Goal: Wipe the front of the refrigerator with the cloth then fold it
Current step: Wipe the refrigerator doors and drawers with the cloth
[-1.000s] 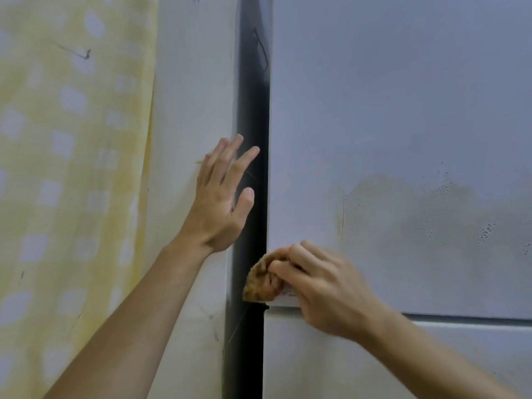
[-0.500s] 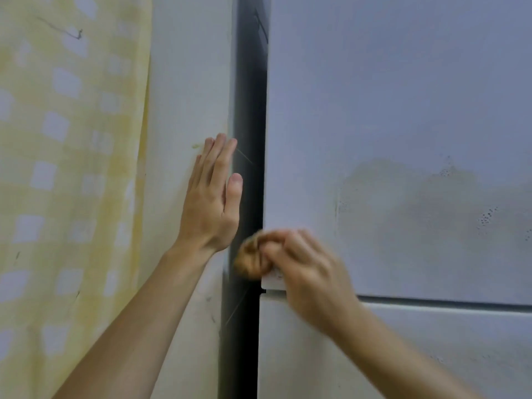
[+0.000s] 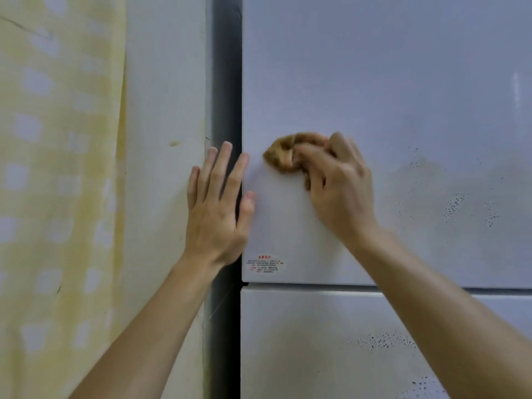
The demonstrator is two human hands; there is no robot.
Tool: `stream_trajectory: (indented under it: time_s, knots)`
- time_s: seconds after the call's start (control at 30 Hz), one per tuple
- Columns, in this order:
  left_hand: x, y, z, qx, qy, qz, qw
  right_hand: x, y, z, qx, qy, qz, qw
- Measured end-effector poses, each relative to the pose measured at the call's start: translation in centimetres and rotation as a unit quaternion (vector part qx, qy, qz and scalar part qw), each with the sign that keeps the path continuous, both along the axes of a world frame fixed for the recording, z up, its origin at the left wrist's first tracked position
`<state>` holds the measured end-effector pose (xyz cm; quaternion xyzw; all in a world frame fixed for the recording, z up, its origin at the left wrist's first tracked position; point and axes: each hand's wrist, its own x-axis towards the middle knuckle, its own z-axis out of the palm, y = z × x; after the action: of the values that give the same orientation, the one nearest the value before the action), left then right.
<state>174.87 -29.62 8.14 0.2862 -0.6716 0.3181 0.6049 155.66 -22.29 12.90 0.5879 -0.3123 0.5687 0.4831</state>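
Note:
The white refrigerator front [image 3: 388, 82] fills the right side, split by a seam into an upper door and a lower door [image 3: 302, 341]. My right hand [image 3: 336, 191] grips a bunched brown cloth [image 3: 283, 155] and presses it against the upper door near its left edge. My left hand [image 3: 218, 208] lies flat with straight, spread fingers across the dark gap and the door's left edge, just left of the cloth. Damp streaks and droplet specks [image 3: 454, 203] show on the door to the right of my right hand.
A dark vertical gap [image 3: 226, 82] separates the refrigerator from a pale wall panel [image 3: 167, 110]. A yellow checked curtain [image 3: 57, 168] hangs at the far left. A small red-lettered label [image 3: 266, 264] sits at the upper door's bottom left corner.
My right hand has carried the cloth up from the door's bottom left corner and a little to the right. My left hand has shifted right, from the wall panel onto the door's edge.

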Motion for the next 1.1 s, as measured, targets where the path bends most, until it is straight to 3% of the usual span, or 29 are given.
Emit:
stream_trajectory:
  time_s: [0.17, 0.3, 0.37, 0.47, 0.67, 0.77, 0.93, 1.03, 1.1]
  knots:
    - [-1.5, 0.5, -0.4, -0.004, -0.007, -0.037, 0.999, -2.3, 0.7, -10.8, 0.094, 0.172, 0.013, 0.981]
    - [-2.2, 0.9, -0.3, 0.000, -0.017, -0.013, 1.000, -4.6, 1.3, -10.1, 0.121, 0.280, -0.042, 0.951]
    - [-2.7, 0.7, 0.2, -0.011, -0.015, -0.009, 1.000, -4.9, 1.7, -6.7, 0.092, 0.238, -0.036, 0.966]
    - [-3.6, 0.6, 0.4, -0.015, 0.004, -0.004, 1.000, -4.9, 1.5, -0.8, 0.025, 0.073, -0.016, 0.997]
    - [-5.5, 0.7, -0.1, -0.002, 0.040, -0.024, 0.999, -3.4, 0.1, 2.9, -0.020, -0.063, -0.004, 0.998]
    - [-5.9, 0.4, -0.2, -0.011, 0.039, -0.060, 0.997, -3.7, 0.3, -1.2, -0.003, -0.027, -0.017, 0.999]
    - [-6.0, 0.7, -0.4, -0.005, 0.043, -0.056, 0.997, -7.4, 2.2, -11.7, 0.064, 0.145, -0.029, 0.987]
    - [-6.4, 1.1, -0.4, -0.013, 0.043, -0.042, 0.998, -9.3, 2.9, -10.9, 0.070, 0.211, -0.071, 0.972]
    - [-7.1, 1.3, -0.3, -0.030, 0.028, -0.041, 0.998, -9.5, 2.4, -7.4, 0.041, 0.157, -0.083, 0.983]
